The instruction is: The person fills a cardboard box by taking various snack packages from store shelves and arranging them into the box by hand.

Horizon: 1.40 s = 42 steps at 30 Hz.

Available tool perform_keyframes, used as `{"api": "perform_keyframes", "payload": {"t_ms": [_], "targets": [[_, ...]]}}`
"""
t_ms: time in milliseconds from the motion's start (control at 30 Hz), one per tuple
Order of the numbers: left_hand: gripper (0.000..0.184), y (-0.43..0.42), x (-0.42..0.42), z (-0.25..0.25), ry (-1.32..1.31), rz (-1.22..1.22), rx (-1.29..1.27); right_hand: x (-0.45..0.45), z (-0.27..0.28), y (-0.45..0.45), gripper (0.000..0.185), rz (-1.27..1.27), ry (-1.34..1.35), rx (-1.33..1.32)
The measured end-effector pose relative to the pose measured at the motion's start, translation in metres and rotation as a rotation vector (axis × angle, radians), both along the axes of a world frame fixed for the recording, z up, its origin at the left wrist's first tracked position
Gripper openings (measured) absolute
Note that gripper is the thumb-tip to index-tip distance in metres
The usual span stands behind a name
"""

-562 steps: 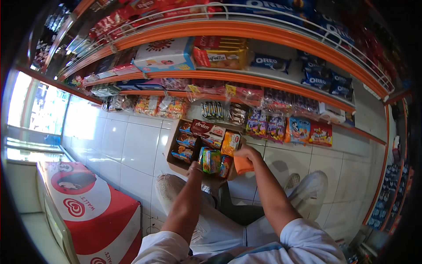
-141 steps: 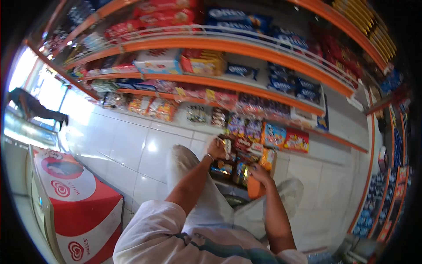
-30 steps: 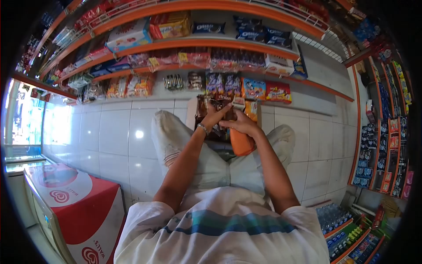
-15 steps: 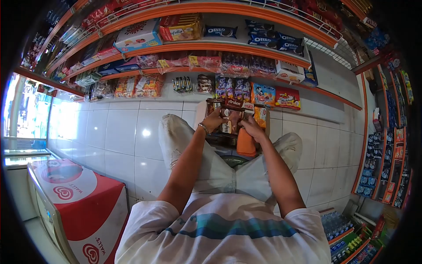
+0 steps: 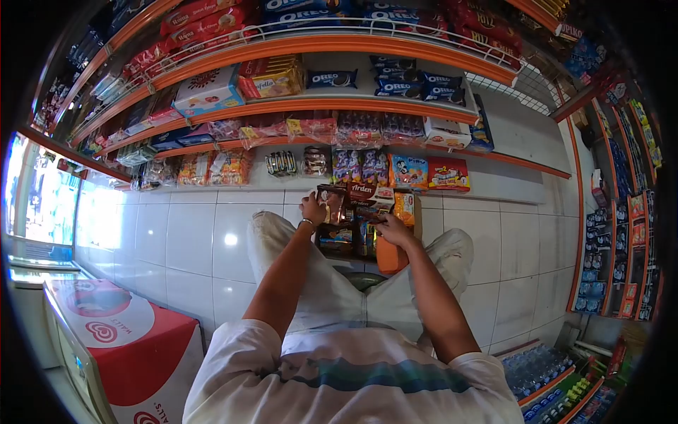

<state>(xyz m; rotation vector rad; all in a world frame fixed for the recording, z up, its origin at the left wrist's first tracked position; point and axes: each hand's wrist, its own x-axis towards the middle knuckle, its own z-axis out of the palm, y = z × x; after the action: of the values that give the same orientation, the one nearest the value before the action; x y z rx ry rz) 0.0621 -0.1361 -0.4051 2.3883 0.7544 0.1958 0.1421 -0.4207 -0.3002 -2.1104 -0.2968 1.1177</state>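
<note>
A cardboard box of snack packs stands on the floor between my knees and the bottom shelf. My left hand is closed on a brown snack pack at the box's left side. Over the box's right half, my right hand pinches a dark brown pack. An orange cloth or pouch hangs just below my right hand; what holds it is hidden. In the box lie a brown Arden pack, an orange pack and a blue-brown pack.
Orange-edged shelves with biscuits and sweets stretch across the front. Colourful packs line the bottom shelf behind the box. A red and white freezer stands at the lower left. More racks stand at the right, with bottles at the lower right.
My hands have moved apart, from together over one brown wafer pack to a pack in each. The left hand went to the box's left side, and more packs inside show between them.
</note>
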Motion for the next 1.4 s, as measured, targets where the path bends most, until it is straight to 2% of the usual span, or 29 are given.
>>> {"api": "perform_keyframes", "payload": {"t_ms": [33,67,100,167,233,300,433,500,533,600,633,700,733,833,867,900,967,1100,1167,1300,1367,1400], "targets": [[0.072,-0.005,-0.001,0.007,0.023,0.063,-0.010,-0.001,0.006,0.000,0.052,0.012,0.005,-0.009],[0.085,-0.006,-0.002,0.014,-0.050,0.037,-0.196,-0.001,0.011,0.000,0.051,0.025,0.011,-0.019],[0.085,-0.008,-0.004,0.021,-0.052,0.040,-0.196,-0.003,0.016,0.001,0.050,0.040,0.019,-0.028],[0.089,-0.007,-0.004,0.027,-0.013,-0.185,-0.299,-0.004,0.018,0.002,0.052,0.049,0.008,-0.032],[0.091,-0.008,-0.003,0.023,-0.058,-0.237,-0.227,-0.007,0.012,0.003,0.053,0.053,0.000,-0.038],[0.074,-0.015,-0.001,0.023,-0.006,-0.093,-0.246,-0.011,-0.012,0.004,0.055,0.148,-0.118,-0.086],[0.065,-0.017,-0.001,0.028,-0.077,0.065,-0.358,-0.018,0.013,0.025,0.058,0.234,-0.102,-0.089],[0.060,-0.012,0.001,0.026,0.096,0.027,-0.306,-0.019,-0.012,0.051,0.061,0.195,-0.159,-0.085],[0.060,-0.010,0.003,0.024,0.093,0.026,-0.306,-0.020,-0.039,0.065,0.061,0.194,-0.162,-0.085],[0.058,-0.011,0.003,0.019,-0.008,0.051,-0.348,-0.029,-0.094,0.091,0.057,0.072,-0.119,0.221],[0.058,-0.012,0.004,0.020,-0.009,0.050,-0.349,-0.034,-0.081,0.101,0.057,0.071,-0.121,0.220],[0.056,-0.016,0.005,0.035,0.004,0.125,-0.395,-0.045,-0.038,0.116,0.050,-0.028,-0.028,-0.051],[0.050,-0.020,0.004,0.042,0.010,0.144,-0.393,-0.048,-0.043,0.123,0.044,-0.068,0.038,0.033],[0.043,-0.013,0.004,0.036,-0.049,0.073,-0.401,-0.053,-0.053,0.122,0.044,-0.117,0.032,0.071],[0.046,-0.011,0.004,0.038,0.001,0.058,-0.418,-0.058,-0.056,0.123,0.045,-0.184,-0.074,0.075],[0.046,-0.012,0.004,0.040,0.006,0.060,-0.423,-0.059,-0.059,0.121,0.045,-0.182,-0.070,0.069],[0.056,-0.012,0.006,0.036,0.031,0.096,-0.444,-0.058,-0.055,0.117,0.046,-0.169,-0.293,0.048],[0.060,-0.014,0.005,0.031,-0.030,0.074,-0.464,-0.052,-0.028,0.112,0.048,-0.065,-0.319,0.006],[0.065,-0.013,0.005,0.028,0.004,0.063,-0.413,-0.048,-0.016,0.112,0.045,-0.017,-0.250,-0.148],[0.061,-0.011,0.003,0.018,-0.081,0.023,-0.509,-0.045,-0.007,0.101,0.050,-0.022,-0.248,-0.146],[0.064,-0.009,0.004,0.016,-0.038,0.003,-0.494,-0.033,-0.006,0.092,0.050,0.180,-0.351,-0.331],[0.064,-0.007,0.004,0.015,-0.037,-0.003,-0.496,-0.022,-0.001,0.081,0.050,0.136,-0.339,-0.313]]}}
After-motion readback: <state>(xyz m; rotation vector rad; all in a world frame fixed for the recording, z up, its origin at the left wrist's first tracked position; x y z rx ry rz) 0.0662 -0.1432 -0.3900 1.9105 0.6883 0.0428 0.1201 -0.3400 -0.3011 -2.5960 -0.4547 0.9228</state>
